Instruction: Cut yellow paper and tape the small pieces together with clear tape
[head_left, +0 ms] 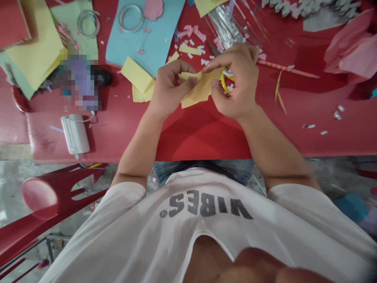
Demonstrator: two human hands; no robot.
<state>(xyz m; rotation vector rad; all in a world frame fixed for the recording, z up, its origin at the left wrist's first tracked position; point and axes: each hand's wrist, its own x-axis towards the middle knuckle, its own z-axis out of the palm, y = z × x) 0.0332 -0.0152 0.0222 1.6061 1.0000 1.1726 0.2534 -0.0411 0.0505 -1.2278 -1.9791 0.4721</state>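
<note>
Red tabletop (294, 135) beneath, both hands (170, 89) (241, 84) pinch yellow paper (202, 92), its long axis seemingly running left to right.

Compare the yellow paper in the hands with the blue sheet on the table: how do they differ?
Size: the held yellow paper is much smaller than the blue sheet.
Pose: the held yellow paper is pinched by the left hand, with the right hand at its other side; the blue sheet lies on the red table.
Colour: the held yellow paper is yellow, the blue sheet light blue.
Shared: both look like thin paper.
</note>
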